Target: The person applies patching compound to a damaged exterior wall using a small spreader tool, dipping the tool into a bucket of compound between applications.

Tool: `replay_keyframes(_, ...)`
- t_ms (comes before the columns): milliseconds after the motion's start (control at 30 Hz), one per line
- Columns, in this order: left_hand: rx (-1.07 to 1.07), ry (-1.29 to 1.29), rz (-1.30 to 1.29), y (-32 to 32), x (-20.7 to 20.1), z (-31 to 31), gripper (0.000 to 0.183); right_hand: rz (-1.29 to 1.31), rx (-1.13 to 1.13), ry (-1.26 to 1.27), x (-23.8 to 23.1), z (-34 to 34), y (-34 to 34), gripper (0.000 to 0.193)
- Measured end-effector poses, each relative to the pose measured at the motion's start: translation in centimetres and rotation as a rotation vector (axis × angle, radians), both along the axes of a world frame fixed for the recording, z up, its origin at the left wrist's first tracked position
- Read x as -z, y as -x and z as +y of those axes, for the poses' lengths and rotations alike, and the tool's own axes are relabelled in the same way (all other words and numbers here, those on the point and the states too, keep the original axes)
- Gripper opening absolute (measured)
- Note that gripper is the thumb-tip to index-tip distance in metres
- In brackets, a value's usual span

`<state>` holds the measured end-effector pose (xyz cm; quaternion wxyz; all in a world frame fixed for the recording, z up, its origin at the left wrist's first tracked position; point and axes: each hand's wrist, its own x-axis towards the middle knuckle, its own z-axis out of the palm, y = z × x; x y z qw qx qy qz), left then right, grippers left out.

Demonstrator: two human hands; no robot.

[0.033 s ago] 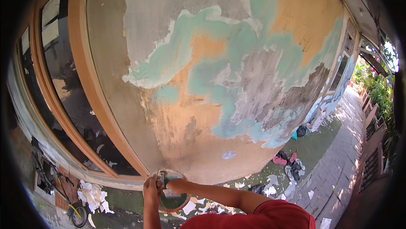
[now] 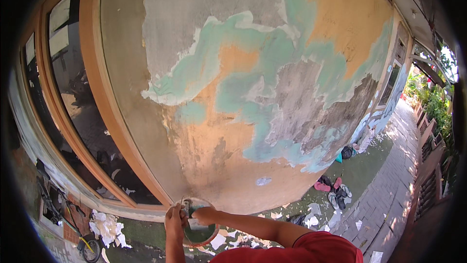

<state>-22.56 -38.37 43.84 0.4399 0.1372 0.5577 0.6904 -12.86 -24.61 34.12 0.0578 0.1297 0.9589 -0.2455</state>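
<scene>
At the foot of the wall [image 2: 228, 146] both my hands meet over a round bucket [image 2: 214, 236] that has greenish material in it. My left hand [image 2: 175, 218] is closed at the bucket's left rim; what its fingers hold is too small to make out. Reaching in from the right, my right hand [image 2: 204, 215] is curled over the bucket's opening, its fingertips hidden. The wall is patched orange, green and grey, with ragged peeled edges.
Orange-framed windows [image 2: 97, 97] stand at the left, above a small bicycle [image 2: 87, 246] and a heap of paint flakes [image 2: 108, 229]. Sandals [image 2: 339, 196] and dark bags [image 2: 347, 152] lie along the wall's right side. Paving [image 2: 374, 200] runs off toward plants [image 2: 433, 100].
</scene>
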Motion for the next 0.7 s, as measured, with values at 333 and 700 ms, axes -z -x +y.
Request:
replay_keyframes(333, -0.104, 0.054, -0.06, 1.8, 1.6, -2.0, 0.029, 0.166, 0.269, 0.409, -4.1, 4.8, -5.4, 0.038)
replay_keyframes(700, -0.281, 0.128, -0.035, 3.6, 2.8, -7.0, 0.03, 0.883, 0.459, 0.444, -36.1, 10.3, -16.7, 0.025)
